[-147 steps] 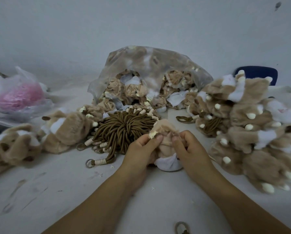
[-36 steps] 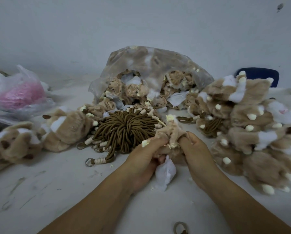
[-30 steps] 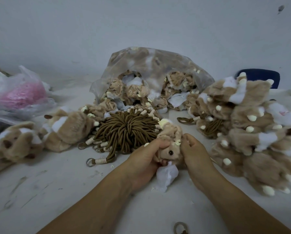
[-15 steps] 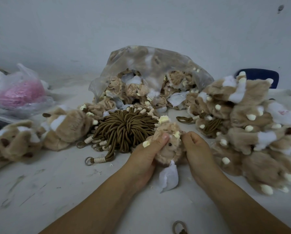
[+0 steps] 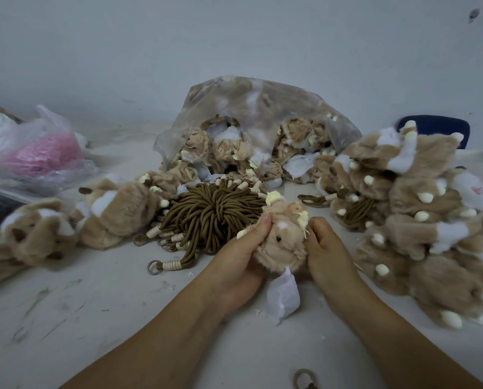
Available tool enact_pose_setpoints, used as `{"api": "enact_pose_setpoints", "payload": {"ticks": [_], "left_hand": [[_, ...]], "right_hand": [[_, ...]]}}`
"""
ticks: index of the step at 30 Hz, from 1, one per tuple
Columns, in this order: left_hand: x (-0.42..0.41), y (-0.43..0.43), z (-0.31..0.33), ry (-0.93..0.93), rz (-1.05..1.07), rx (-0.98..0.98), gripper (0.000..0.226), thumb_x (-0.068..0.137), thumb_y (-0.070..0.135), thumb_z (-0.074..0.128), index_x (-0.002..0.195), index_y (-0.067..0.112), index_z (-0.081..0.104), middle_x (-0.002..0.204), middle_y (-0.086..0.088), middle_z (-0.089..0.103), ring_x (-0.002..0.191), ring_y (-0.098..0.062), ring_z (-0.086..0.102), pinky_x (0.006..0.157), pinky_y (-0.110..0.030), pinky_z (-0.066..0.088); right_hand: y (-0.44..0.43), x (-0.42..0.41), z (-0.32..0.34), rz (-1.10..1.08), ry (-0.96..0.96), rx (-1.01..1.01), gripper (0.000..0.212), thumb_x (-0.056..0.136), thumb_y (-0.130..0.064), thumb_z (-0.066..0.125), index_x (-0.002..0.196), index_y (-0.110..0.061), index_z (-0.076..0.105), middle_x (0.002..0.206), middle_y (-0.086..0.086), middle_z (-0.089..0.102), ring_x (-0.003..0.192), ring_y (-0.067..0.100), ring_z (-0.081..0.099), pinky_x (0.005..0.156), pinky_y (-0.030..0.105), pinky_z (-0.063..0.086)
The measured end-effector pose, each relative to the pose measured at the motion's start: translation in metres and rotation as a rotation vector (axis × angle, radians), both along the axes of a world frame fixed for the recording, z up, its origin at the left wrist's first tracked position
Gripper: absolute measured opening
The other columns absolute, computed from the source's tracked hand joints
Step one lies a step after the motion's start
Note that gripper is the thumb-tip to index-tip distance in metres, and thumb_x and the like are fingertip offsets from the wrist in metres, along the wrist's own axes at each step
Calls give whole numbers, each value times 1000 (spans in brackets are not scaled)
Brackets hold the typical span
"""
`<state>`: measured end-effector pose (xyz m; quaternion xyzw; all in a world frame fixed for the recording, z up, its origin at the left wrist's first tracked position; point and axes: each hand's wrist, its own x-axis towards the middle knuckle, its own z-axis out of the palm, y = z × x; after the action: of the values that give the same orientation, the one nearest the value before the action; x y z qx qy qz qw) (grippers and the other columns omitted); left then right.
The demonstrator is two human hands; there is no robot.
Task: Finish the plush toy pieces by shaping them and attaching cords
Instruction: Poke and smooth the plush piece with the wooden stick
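A small tan plush piece (image 5: 282, 237) with a dark eye and cream tips sits between both hands above the table. My left hand (image 5: 238, 265) grips its left side, thumb up on the fur. My right hand (image 5: 325, 249) pinches its right side with curled fingers. A white fabric flap (image 5: 283, 299) hangs from the piece's underside. Just behind lies a round bundle of brown cords (image 5: 209, 214) with cream-wrapped ends and metal rings.
A clear bag of unshaped plush pieces (image 5: 251, 136) lies open at the back. A heap of finished plush toys (image 5: 419, 220) fills the right side; more toys (image 5: 74, 217) lie at left. A bag with something pink (image 5: 35, 153) sits far left. A loose ring (image 5: 304, 379) lies near the front edge.
The plush piece has been turned fur side out: its backing showed earlier, its furry face with an eye shows now. The white flap has come to hang below. Both hands stayed on it.
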<state>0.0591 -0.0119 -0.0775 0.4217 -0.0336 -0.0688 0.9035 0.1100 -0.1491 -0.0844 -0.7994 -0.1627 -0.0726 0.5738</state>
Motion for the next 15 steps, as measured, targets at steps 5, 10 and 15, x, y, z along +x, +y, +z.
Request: {"api": "enact_pose_setpoints", "payload": {"ticks": [5, 10, 15], "left_hand": [[-1, 1, 2, 13, -23, -1, 55, 94, 36, 55, 134, -2, 57, 136, -21, 58, 128, -29, 56, 106, -38, 47], [3, 3, -2, 9, 162, 98, 56, 94, 37, 52, 134, -2, 55, 135, -25, 58, 130, -34, 53, 115, -47, 36], [0, 4, -3, 15, 276, 252, 55, 86, 46, 64, 119, 1, 68, 121, -25, 67, 116, -35, 64, 104, -45, 48]], "right_hand": [[0, 3, -5, 32, 23, -111, 21, 100, -18, 42, 90, -4, 54, 95, 8, 54, 84, 21, 56, 73, 28, 45], [-5, 0, -6, -56, -39, -27, 21, 94, -42, 47, 83, -25, 54, 98, -3, 51, 74, -4, 55, 65, 10, 41], [-3, -14, 5, -9, -301, -7, 19, 89, -51, 55, 85, -32, 52, 92, -12, 48, 80, 2, 54, 65, 9, 43]]}}
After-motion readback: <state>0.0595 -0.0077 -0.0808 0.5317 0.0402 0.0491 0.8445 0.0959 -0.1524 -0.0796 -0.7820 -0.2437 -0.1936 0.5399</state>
